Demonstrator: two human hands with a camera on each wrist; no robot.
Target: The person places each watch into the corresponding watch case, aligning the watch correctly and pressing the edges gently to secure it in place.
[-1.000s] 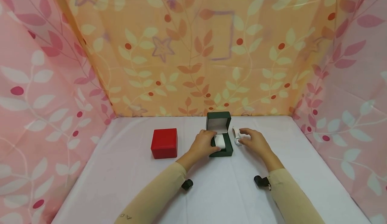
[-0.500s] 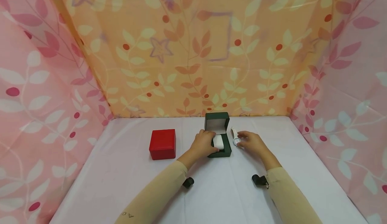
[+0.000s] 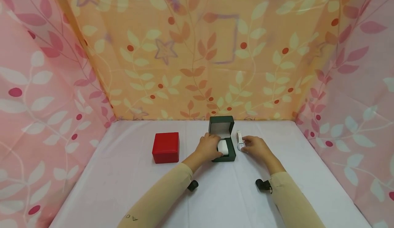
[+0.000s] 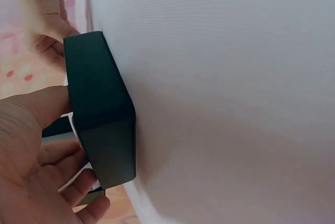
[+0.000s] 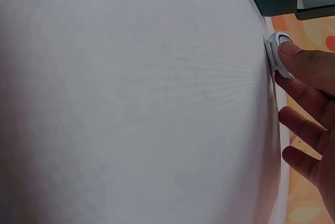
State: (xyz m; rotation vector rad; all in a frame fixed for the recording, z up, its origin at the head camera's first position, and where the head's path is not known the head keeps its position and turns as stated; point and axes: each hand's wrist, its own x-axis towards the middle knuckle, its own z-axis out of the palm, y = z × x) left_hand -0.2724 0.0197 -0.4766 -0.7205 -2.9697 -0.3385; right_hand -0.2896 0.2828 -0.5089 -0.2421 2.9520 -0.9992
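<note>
A dark green watch box [image 3: 229,152] stands with its lid raised, a white cushion [image 3: 222,147] seated inside. My left hand [image 3: 208,148] grips the box from its left side. In the left wrist view the thumb [image 4: 49,103] lies at the front rim and the fingers bend beside the left wall. Right of the box lies a white wristwatch [image 3: 240,142], its strap stretching toward the back. My right hand [image 3: 258,148] pinches the watch at its case; in the right wrist view the thumb [image 5: 309,64] covers part of the dial, with the index finger at the case's side.
A closed red box [image 3: 166,147] sits to the left of the green one on the white tablecloth [image 3: 215,200]. Patterned orange cloth [image 3: 184,50] hangs right behind the table, and pink cloth [image 3: 40,118] encloses its sides.
My right hand has come slightly nearer the watch, and its thumb and index finger have closed onto the case. My left hand stays at the green box.
</note>
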